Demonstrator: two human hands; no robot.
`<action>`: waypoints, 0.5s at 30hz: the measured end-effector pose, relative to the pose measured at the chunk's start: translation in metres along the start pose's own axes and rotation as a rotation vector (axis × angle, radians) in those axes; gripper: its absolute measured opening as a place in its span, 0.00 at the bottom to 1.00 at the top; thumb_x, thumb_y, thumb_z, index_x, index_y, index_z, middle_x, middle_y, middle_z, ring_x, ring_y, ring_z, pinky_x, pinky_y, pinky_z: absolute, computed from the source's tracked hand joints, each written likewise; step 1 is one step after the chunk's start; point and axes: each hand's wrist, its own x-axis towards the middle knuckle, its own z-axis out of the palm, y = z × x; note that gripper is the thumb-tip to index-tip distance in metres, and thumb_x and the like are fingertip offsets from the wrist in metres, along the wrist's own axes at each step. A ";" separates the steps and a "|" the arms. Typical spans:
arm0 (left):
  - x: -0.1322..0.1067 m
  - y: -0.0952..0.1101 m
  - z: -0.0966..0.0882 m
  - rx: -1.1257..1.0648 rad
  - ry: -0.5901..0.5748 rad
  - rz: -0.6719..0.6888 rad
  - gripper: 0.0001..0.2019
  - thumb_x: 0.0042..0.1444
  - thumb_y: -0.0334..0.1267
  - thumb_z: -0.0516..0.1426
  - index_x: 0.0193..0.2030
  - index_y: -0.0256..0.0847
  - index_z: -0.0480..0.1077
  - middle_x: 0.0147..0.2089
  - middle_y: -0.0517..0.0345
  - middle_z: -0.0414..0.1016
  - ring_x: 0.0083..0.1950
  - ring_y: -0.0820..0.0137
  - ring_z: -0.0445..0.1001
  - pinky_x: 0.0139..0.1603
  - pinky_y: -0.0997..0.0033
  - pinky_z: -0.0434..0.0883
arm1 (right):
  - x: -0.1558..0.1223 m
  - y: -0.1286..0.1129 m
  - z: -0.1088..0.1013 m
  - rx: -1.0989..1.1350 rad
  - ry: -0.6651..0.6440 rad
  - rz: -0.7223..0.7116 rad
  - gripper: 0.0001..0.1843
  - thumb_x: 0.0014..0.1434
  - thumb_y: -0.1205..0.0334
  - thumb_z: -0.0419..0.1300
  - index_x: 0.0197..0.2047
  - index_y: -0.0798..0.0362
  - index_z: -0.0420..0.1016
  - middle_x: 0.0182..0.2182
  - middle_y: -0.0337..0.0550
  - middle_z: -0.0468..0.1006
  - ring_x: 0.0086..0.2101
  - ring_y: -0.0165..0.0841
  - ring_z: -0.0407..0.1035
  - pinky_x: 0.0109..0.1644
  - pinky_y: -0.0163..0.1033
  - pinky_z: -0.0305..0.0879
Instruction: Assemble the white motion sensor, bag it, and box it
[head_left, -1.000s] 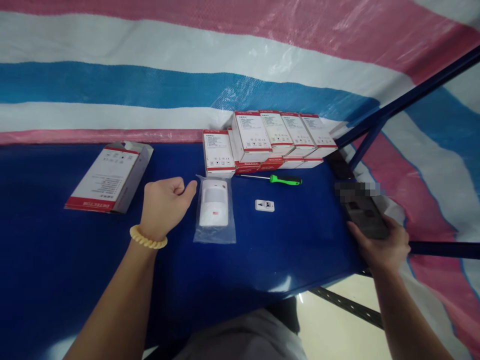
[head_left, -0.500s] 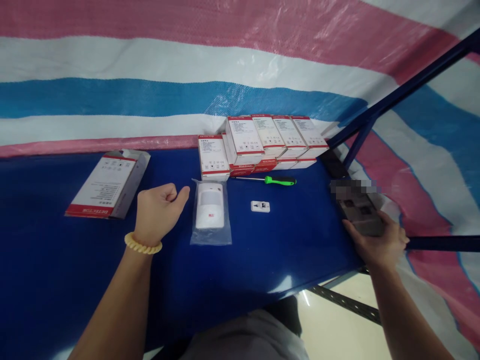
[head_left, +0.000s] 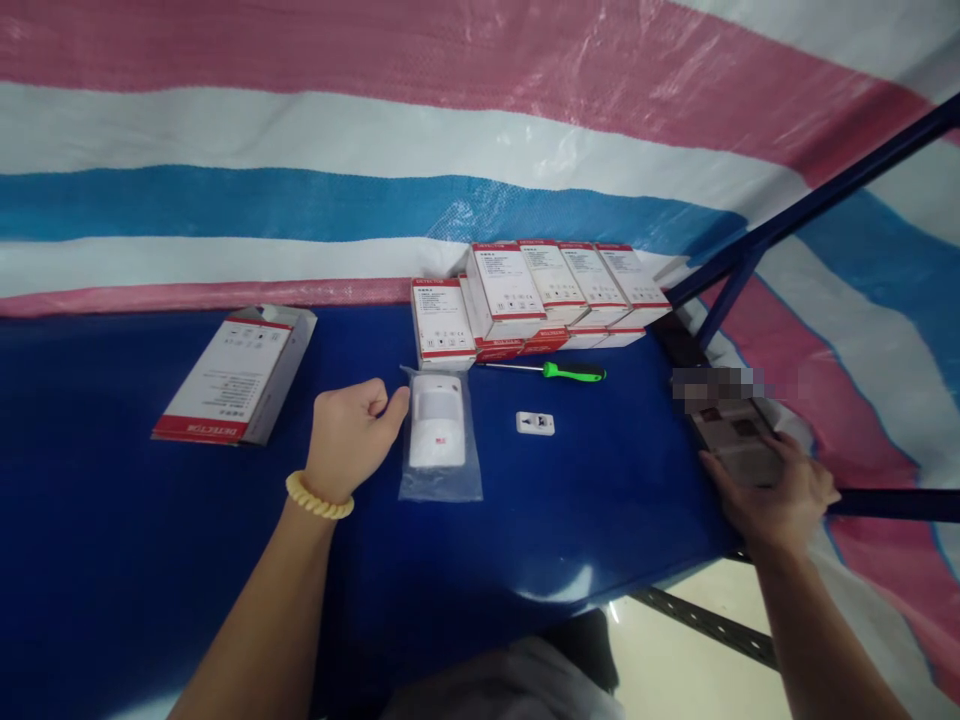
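Observation:
My left hand is closed in a fist with the thumb sticking out, just left of a white detector in a clear plastic bag; nothing shows in the fist. The thumb tip is at the bag's left edge; whether it touches, I cannot tell. At the table's right end, my right hand grips the near end of a dark, flat rectangular device, thumb on one side and fingers on the other. A pixelated patch hides its far end. Between the hands lies a small white part with dark openings.
Red-and-white detector boxes are stacked at the back, a green-and-black screwdriver in front of them. An opened box lies at left on the blue table. A blue frame bar and striped sheeting border the right side.
The view has shifted, so everything sits a little farther right. My left fist has come slightly closer to the bagged detector. My right hand keeps its grip on the dark device.

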 end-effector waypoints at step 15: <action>-0.003 0.007 0.003 -0.100 0.055 -0.043 0.24 0.56 0.40 0.55 0.19 0.39 0.43 0.17 0.68 0.42 0.21 0.79 0.44 0.24 0.72 0.49 | 0.005 -0.009 -0.002 -0.003 -0.013 0.047 0.46 0.44 0.26 0.55 0.50 0.58 0.75 0.52 0.64 0.75 0.51 0.53 0.69 0.57 0.53 0.61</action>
